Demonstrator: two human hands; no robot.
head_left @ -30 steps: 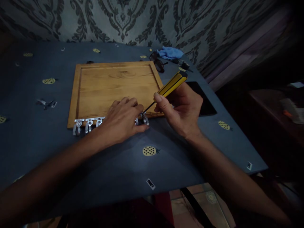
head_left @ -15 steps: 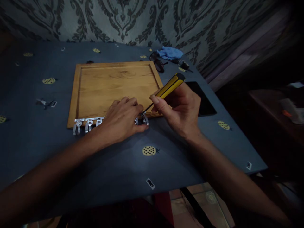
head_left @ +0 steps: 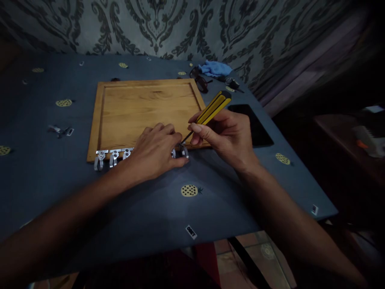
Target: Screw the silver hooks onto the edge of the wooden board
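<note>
A wooden board (head_left: 144, 108) lies on a dark blue table (head_left: 150, 200). Along its near edge runs a metal hook rail (head_left: 112, 156) with several silver hooks. My left hand (head_left: 155, 150) rests curled over the rail's right part, its thumb pressed beside the last hook (head_left: 181, 151). My right hand (head_left: 227, 134) is closed round a yellow and black screwdriver (head_left: 213, 107). The thin shaft slants down to the left, and its tip sits at the rail just above that last hook.
A black phone (head_left: 252, 124) lies right of the board. Glasses (head_left: 200, 80), a blue cloth (head_left: 215, 67) and small dark items sit at the far right corner. A small metal part (head_left: 57, 129) lies at the left. The table's edge drops off close on the right.
My right hand has turned on the screwdriver, and the handle's top has swung slightly left. The left hand has stayed on the rail.
</note>
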